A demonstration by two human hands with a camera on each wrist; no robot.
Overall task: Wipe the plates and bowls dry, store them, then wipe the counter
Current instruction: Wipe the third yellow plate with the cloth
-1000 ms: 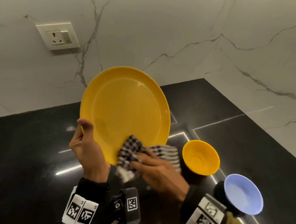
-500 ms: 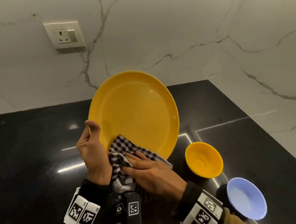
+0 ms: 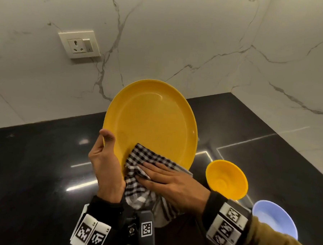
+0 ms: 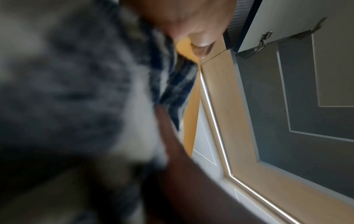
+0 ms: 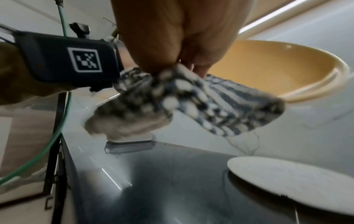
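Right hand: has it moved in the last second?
Yes. The right hand with the checked cloth has slid left along the yellow plate's lower edge, away from the yellow bowl.

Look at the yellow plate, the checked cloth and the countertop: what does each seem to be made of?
Yellow plate: probably plastic or melamine; uniform colour, smooth with a soft sheen and one small highlight.
Checked cloth: woven fabric, likely cotton; matte black-and-white check, it folds and bunches, and loose threads hang from it in the right wrist view.
Countertop: polished dark stone, perhaps granite; it mirrors the ceiling lights sharply.
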